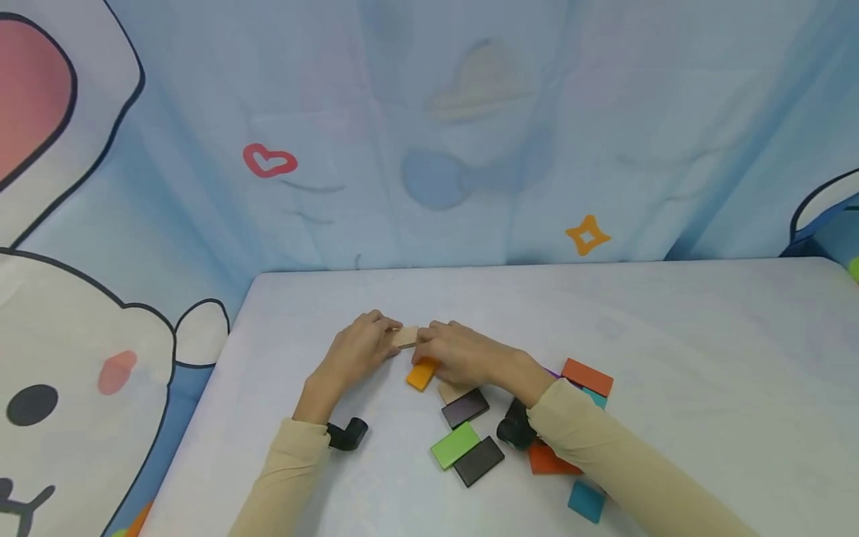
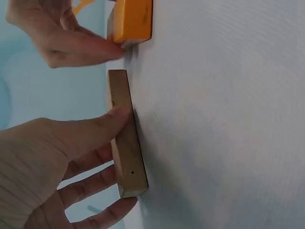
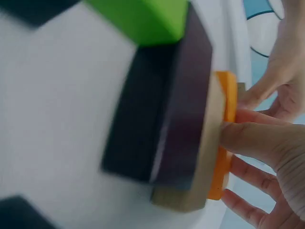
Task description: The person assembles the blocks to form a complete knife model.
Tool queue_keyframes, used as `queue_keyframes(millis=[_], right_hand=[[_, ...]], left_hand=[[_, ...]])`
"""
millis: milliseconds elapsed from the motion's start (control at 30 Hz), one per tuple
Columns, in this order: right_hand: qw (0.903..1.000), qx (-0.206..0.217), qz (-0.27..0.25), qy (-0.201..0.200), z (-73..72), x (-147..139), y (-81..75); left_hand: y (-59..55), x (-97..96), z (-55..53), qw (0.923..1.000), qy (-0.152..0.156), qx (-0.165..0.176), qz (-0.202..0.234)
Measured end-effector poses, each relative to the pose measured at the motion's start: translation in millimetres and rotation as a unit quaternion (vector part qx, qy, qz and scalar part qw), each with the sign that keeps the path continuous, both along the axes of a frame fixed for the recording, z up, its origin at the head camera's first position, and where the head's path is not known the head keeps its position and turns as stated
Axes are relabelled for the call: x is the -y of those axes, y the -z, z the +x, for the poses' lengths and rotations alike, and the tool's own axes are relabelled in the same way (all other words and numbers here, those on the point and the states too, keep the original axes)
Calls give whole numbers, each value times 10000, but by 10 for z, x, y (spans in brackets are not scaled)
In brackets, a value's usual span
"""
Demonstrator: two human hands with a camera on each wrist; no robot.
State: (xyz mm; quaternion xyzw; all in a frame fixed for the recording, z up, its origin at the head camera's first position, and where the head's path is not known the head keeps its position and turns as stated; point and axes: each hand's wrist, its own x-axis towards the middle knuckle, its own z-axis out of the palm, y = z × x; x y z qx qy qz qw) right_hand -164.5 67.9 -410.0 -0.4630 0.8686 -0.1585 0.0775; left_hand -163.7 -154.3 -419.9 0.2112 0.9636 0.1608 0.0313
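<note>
In the head view my left hand (image 1: 362, 349) is near the table's left half, and in the left wrist view its thumb and fingers pinch a plain wooden block (image 2: 126, 152). Just to its right, my right hand (image 1: 463, 354) grips an orange block (image 1: 421, 374). The right wrist view has the thumb on the near face of that orange block (image 3: 218, 174) and fingers behind it. Close beside it stands another plain wooden block (image 1: 451, 393), partly hidden under the right hand, followed by a dark block (image 1: 466, 408).
A green block (image 1: 456, 445) and a black block (image 1: 479, 462) continue the staggered line toward me. Under and around the right forearm lie red-orange blocks (image 1: 587, 376), a blue block (image 1: 587, 502) and others partly covered. A patterned curtain (image 1: 470, 149) hangs behind the white table (image 1: 705, 358).
</note>
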Motion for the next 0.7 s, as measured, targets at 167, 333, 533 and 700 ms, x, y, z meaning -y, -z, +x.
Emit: queue_keyframes(millis=[167,333,533,700], right_hand=[[9995,248,155,84,-10,-112,4],[9988,276,80,387,-96,-366,5],[9919,174,-170,1246,-218,-628,10],[9871,168,-232,1575,-254,-652,57]], left_hand=[[29,-29,-21,9992,323,-212,87],[22,-95,-67,9975,630,-293,141],[17,-207,-111,9964,784,-324,64],[33,-290,-121,9967,717,-387,23]])
